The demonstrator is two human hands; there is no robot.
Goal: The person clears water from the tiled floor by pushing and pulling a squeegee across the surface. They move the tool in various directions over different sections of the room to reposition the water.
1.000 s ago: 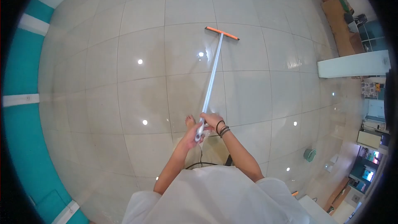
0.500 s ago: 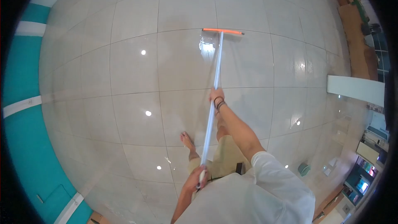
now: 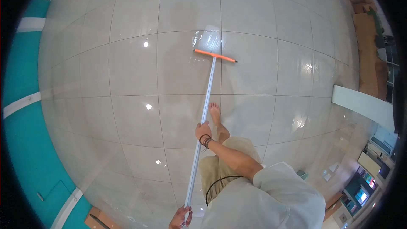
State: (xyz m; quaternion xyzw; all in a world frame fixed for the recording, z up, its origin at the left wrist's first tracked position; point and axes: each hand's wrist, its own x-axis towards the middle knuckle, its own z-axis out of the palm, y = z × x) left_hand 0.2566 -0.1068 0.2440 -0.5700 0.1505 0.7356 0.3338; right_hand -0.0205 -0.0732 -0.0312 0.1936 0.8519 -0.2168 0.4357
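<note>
An orange squeegee head (image 3: 216, 55) lies on wet, shiny floor tiles (image 3: 186, 76), tilted with its right end lower in the view. From its middle a long pale handle (image 3: 209, 85) runs down toward my body. My right hand (image 3: 203, 131), with dark bands at its wrist, is wrapped round the middle of the handle. At the bottom of the view, my left hand (image 3: 181, 218) grips the handle's end. A bare foot (image 3: 215, 112) stands just right of the handle.
A teal wall (image 3: 25, 152) with white bands runs along the left. At the right are a white ledge (image 3: 360, 105), brown cardboard (image 3: 369, 55) and shelves with lit screens (image 3: 361, 196). A cardboard box (image 3: 99, 219) sits at the bottom left; a green container (image 3: 302, 174) is at the lower right.
The squeegee head has come nearer my body, slightly left, and has turned. Both hands have moved down and left with the handle. One foot now shows ahead of my right hand.
</note>
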